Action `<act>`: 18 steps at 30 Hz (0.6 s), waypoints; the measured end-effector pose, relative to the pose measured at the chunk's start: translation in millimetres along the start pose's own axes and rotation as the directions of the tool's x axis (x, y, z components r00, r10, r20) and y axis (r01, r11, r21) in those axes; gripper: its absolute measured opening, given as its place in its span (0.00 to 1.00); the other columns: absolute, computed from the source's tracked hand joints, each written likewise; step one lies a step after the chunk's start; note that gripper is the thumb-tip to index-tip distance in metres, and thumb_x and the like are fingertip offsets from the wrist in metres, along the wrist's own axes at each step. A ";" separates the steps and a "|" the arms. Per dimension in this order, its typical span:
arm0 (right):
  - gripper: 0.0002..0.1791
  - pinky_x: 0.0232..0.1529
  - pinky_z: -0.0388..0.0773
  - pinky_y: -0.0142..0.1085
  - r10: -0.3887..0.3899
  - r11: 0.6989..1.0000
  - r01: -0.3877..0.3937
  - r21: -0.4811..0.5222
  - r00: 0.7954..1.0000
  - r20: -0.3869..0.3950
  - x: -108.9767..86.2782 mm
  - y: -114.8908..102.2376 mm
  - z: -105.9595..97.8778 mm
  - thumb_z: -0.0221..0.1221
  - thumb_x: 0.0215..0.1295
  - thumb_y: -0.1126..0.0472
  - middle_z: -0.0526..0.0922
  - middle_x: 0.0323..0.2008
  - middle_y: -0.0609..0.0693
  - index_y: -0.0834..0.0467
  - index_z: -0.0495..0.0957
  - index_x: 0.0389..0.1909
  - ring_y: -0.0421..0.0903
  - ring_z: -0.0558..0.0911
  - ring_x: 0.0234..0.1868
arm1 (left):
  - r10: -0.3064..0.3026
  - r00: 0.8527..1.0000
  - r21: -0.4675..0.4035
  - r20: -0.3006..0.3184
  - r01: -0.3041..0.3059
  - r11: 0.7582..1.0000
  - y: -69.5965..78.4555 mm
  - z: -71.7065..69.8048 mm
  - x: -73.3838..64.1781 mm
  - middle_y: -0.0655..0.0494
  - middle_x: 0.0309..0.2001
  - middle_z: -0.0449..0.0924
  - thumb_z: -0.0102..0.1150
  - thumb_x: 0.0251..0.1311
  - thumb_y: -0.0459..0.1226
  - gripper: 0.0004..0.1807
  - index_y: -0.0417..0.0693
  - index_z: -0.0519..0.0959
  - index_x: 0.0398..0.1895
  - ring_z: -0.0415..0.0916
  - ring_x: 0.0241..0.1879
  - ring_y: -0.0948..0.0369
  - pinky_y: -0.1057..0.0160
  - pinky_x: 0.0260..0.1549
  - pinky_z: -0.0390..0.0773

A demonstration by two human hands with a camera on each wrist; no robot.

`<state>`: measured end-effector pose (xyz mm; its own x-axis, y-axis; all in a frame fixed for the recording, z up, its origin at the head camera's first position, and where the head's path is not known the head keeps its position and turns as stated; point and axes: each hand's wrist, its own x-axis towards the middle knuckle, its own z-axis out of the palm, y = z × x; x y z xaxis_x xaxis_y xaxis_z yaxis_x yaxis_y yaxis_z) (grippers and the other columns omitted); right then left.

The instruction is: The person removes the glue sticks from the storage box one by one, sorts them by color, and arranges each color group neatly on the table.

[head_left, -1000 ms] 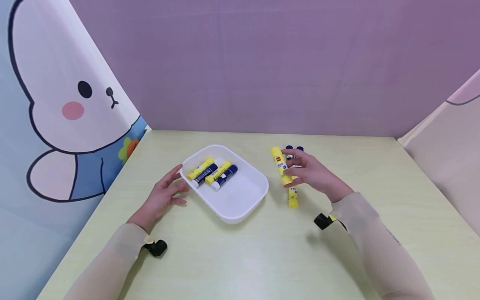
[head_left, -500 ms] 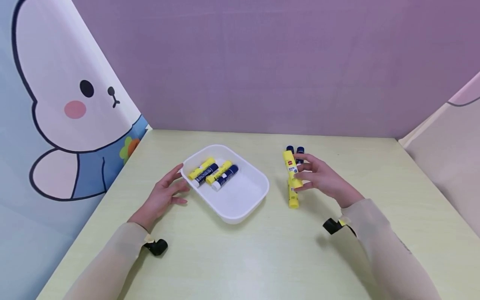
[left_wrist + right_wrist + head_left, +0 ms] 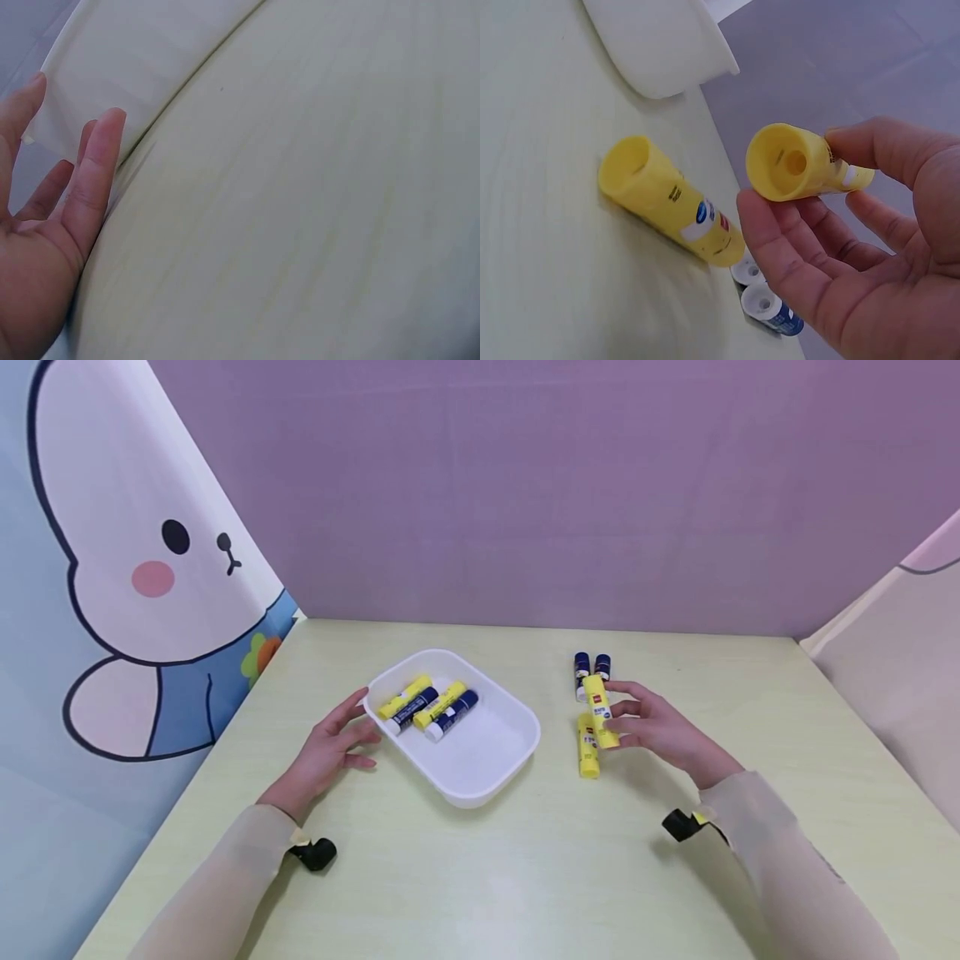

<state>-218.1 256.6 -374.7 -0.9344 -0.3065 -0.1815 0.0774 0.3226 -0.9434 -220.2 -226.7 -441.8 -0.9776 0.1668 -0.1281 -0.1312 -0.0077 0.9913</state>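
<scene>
My right hand (image 3: pixel 651 727) pinches a yellow glue stick (image 3: pixel 601 710) between thumb and fingers, held up off the table; the right wrist view shows its hollow end (image 3: pixel 778 162). Just left of it, another yellow glue stick (image 3: pixel 587 747) lies on the table. Beyond these lie two dark blue glue sticks (image 3: pixel 582 670) with white ends, one partly hidden. My left hand (image 3: pixel 322 756) rests beside the white plastic tray (image 3: pixel 491 752), fingers relaxed, a fingertip at its left rim. Inside the tray are two yellow glue sticks (image 3: pixel 403 697) and two dark blue ones (image 3: pixel 452 716), alternating in a row.
The pale wooden table (image 3: pixel 480 877) ends at a purple backdrop (image 3: pixel 540 493). A cartoon-printed sheet (image 3: pixel 150 635) stands along the left side, and a pale panel (image 3: pixel 900 643) on the right. A small black camera (image 3: pixel 681 825) hangs at the right wrist.
My right hand has moved right and toward me with the yellow glue stick, away from the tray, to above the glue sticks on the table. The left hand and tray have stayed put.
</scene>
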 end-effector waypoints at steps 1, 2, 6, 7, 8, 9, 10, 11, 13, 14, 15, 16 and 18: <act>0.40 0.46 0.85 0.40 0.001 1.000 -0.001 -0.008 1.000 -0.005 -0.4 1.8 -1.3 0.58 0.69 0.69 0.68 0.55 0.65 0.58 0.51 0.77 0.50 0.77 0.49 | 0.000 1.000 0.001 0.000 0.000 1.000 0.1 -0.1 0.2 0.48 0.73 0.55 0.58 0.71 0.43 0.38 0.65 0.53 0.79 0.78 0.45 0.63 0.62 0.34 0.87; 0.40 0.46 0.85 0.39 0.002 1.000 -0.002 -0.014 1.000 -0.009 -0.9 3.5 -2.6 0.58 0.69 0.68 0.68 0.55 0.65 0.58 0.51 0.77 0.49 0.77 0.48 | 0.000 1.000 0.002 0.000 0.000 1.000 0.1 -0.2 0.4 0.48 0.73 0.55 0.58 0.71 0.43 0.38 0.65 0.53 0.79 0.79 0.45 0.63 0.62 0.34 0.87; 0.39 0.47 0.85 0.42 0.009 1.000 -0.009 0.000 1.000 -0.023 -3.3 9.5 -6.2 0.57 0.69 0.69 0.68 0.54 0.65 0.59 0.50 0.77 0.49 0.77 0.48 | 0.002 1.000 0.004 0.001 -0.002 1.000 -0.1 -0.5 0.9 0.47 0.73 0.55 0.58 0.71 0.42 0.38 0.65 0.53 0.79 0.79 0.45 0.63 0.62 0.34 0.87; 0.39 0.47 0.85 0.43 0.013 1.000 -0.013 0.008 1.000 -0.024 -4.2 10.8 -6.8 0.57 0.69 0.69 0.68 0.54 0.65 0.59 0.50 0.77 0.49 0.77 0.47 | 0.002 1.000 0.004 0.001 -0.002 1.000 -0.6 -0.5 0.9 0.47 0.73 0.55 0.58 0.71 0.42 0.37 0.65 0.53 0.79 0.79 0.45 0.63 0.62 0.34 0.87; 0.40 0.47 0.85 0.45 0.019 1.000 -0.018 0.019 1.000 -0.025 -5.0 12.3 -7.4 0.57 0.69 0.70 0.67 0.53 0.65 0.60 0.49 0.77 0.49 0.77 0.47 | 0.002 1.000 0.005 0.001 -0.002 1.000 -1.1 -0.5 1.0 0.48 0.73 0.55 0.57 0.71 0.42 0.37 0.65 0.53 0.79 0.79 0.45 0.63 0.62 0.34 0.87; 0.40 0.47 0.85 0.46 0.023 0.999 -0.022 0.030 0.999 -0.025 -5.8 13.9 -8.1 0.57 0.70 0.70 0.67 0.53 0.65 0.60 0.49 0.77 0.49 0.77 0.47 | 0.003 1.000 0.005 0.001 -0.003 1.000 -1.4 -0.6 1.1 0.47 0.73 0.55 0.57 0.71 0.42 0.37 0.65 0.53 0.79 0.79 0.45 0.63 0.62 0.35 0.87; 0.40 0.48 0.85 0.47 0.028 0.999 -0.027 0.039 0.999 -0.023 -6.6 15.4 -8.7 0.57 0.70 0.70 0.67 0.53 0.65 0.61 0.48 0.77 0.49 0.77 0.46 | 0.004 1.000 0.004 0.002 -0.004 1.000 -1.6 -0.6 0.9 0.47 0.73 0.55 0.57 0.71 0.42 0.38 0.65 0.53 0.79 0.79 0.45 0.63 0.62 0.35 0.87; 0.40 0.48 0.85 0.48 0.030 0.998 -0.029 0.048 0.999 -0.022 -7.4 17.0 -9.7 0.57 0.70 0.70 0.67 0.53 0.65 0.61 0.48 0.77 0.49 0.78 0.46 | 0.003 1.000 0.005 0.002 -0.003 1.000 -1.8 -0.5 0.8 0.47 0.73 0.55 0.57 0.71 0.42 0.38 0.65 0.53 0.79 0.79 0.45 0.63 0.62 0.35 0.87; 0.41 0.47 0.85 0.47 0.039 0.998 -0.038 0.059 0.999 -0.021 -8.7 20.3 -11.6 0.57 0.70 0.70 0.66 0.53 0.65 0.62 0.47 0.77 0.48 0.78 0.45 | 0.003 1.000 0.005 0.002 -0.003 1.000 -1.8 -0.5 0.4 0.47 0.73 0.55 0.58 0.71 0.43 0.38 0.65 0.53 0.79 0.79 0.44 0.63 0.62 0.35 0.87; 0.41 0.47 0.85 0.47 0.044 0.997 -0.043 0.064 0.999 -0.018 -9.2 21.8 -12.5 0.57 0.70 0.70 0.66 0.53 0.65 0.62 0.46 0.77 0.47 0.79 0.45 | 0.003 1.000 0.005 0.002 -0.003 1.000 -1.6 -0.5 0.3 0.47 0.73 0.55 0.58 0.71 0.43 0.38 0.65 0.53 0.79 0.79 0.44 0.63 0.62 0.34 0.87; 0.41 0.47 0.85 0.47 0.047 0.996 -0.046 0.071 0.999 -0.014 -9.8 23.1 -13.4 0.57 0.70 0.70 0.66 0.53 0.64 0.62 0.46 0.77 0.47 0.79 0.44 | 0.003 1.000 0.006 0.001 -0.003 1.000 -1.2 -0.5 0.1 0.47 0.73 0.55 0.58 0.71 0.43 0.38 0.65 0.53 0.79 0.79 0.44 0.63 0.62 0.34 0.87; 0.41 0.48 0.85 0.48 0.051 0.996 -0.050 0.079 0.999 -0.010 -10.3 24.2 -14.1 0.57 0.70 0.71 0.66 0.53 0.64 0.63 0.45 0.77 0.46 0.79 0.44 | 0.003 1.000 0.006 -0.001 -0.003 1.000 -1.0 -0.4 -0.1 0.48 0.73 0.55 0.58 0.71 0.43 0.37 0.65 0.53 0.79 0.79 0.44 0.63 0.62 0.34 0.87; 0.41 0.48 0.84 0.48 0.064 0.994 -0.064 0.092 0.998 0.000 -11.1 26.3 -15.3 0.56 0.70 0.71 0.65 0.53 0.64 0.63 0.44 0.77 0.46 0.79 0.44 | 0.002 1.000 0.007 -0.003 -0.002 1.000 -0.5 -0.3 -0.5 0.48 0.73 0.56 0.58 0.71 0.43 0.37 0.66 0.54 0.79 0.79 0.44 0.63 0.62 0.34 0.87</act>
<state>-211.0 282.2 -393.2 -0.9276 -0.2851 -0.2413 0.1685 0.2572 -0.9515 -219.8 -227.0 -442.2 -0.9784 0.1637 -0.1265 -0.1284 -0.0013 0.9917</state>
